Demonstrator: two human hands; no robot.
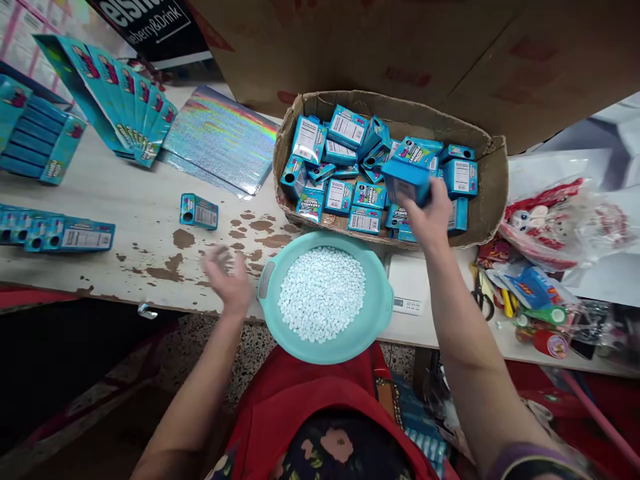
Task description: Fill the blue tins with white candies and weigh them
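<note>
My right hand [429,212] grips a small blue candy box [406,179] over the low cardboard box [493,200], which holds many similar blue boxes lying at different angles. My left hand [227,275], slightly blurred, is empty with its fingers apart, just left of the bowl. Between my arms sits a turquoise bowl [325,353] with a layer of small white candies [323,293], reaching over the table's front edge. A single blue candy box [199,211] lies on the table beyond my left hand.
Rows of blue boxes [60,230] and folded display cartons [120,100] stand at left beside shiny silver sheets [220,137]. A white scale [407,283] is partly under the bowl's right side. Scissors [483,293], tape and plastic bags [575,220] lie at right.
</note>
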